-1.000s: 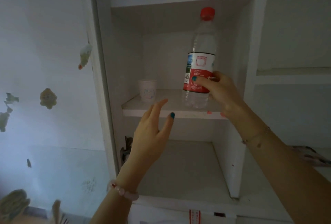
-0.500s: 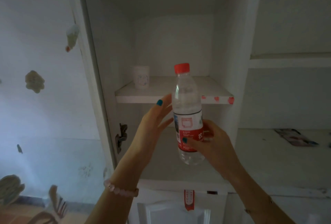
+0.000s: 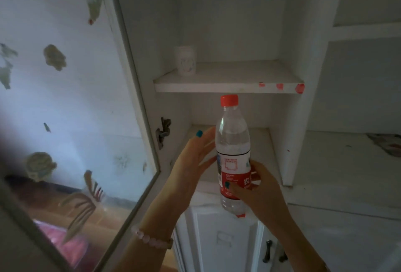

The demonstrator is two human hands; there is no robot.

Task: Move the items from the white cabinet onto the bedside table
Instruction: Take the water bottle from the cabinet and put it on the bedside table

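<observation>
right hand point(image 3: 263, 193) comes up from lower right, forearm angled in, fingers wrapped round the lower, red-label part of the water bottle point(image 3: 233, 156), thumb w/ teal nail across the front. bottle upright w/ red cap on top, held in the air in front of the white cabinet point(image 3: 303, 32), just below the shelf point(image 3: 227, 87) edge. left hand point(image 3: 191, 167) raised from lower left, palm toward the bottle's left side, fingers spread & loose, thumb tip near the bottle's shoulder; can't tell if it touches. pink bead bracelet point(image 3: 152, 239) on left wrist. white cup point(image 3: 186, 61) sits at the shelf's back left. glass door point(image 3: 76, 98) hangs open at left.
</observation>
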